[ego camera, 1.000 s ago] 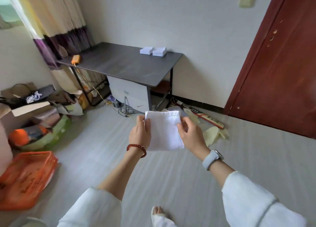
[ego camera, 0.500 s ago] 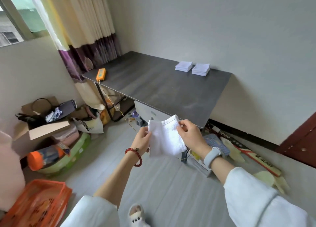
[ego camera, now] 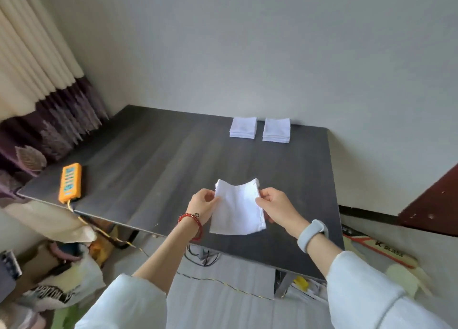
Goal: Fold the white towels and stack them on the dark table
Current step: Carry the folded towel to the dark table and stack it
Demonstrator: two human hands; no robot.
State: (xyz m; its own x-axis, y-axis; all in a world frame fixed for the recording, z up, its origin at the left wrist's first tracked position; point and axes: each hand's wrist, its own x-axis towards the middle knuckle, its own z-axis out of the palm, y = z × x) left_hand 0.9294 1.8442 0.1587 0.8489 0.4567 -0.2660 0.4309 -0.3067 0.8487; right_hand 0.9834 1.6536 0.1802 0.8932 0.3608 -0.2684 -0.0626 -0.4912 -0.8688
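I hold a folded white towel (ego camera: 236, 208) above the near part of the dark table (ego camera: 153, 160). My left hand (ego camera: 202, 204) pinches its left edge and my right hand (ego camera: 276, 206) pinches its right edge, so the towel sags a little between them. Two stacks of folded white towels sit side by side at the table's far edge by the wall: the left stack (ego camera: 243, 127) and the right stack (ego camera: 276, 130).
An orange power strip (ego camera: 70, 182) lies on the table's left end, its cord hanging to the floor. A curtain (ego camera: 37, 85) hangs at the left. Bags and clutter (ego camera: 62, 276) fill the floor at lower left. A dark red door (ego camera: 436, 204) stands at the right.
I have walked up to the table, so it now lies under my hands. Both hands still hold the towel by its side edges.
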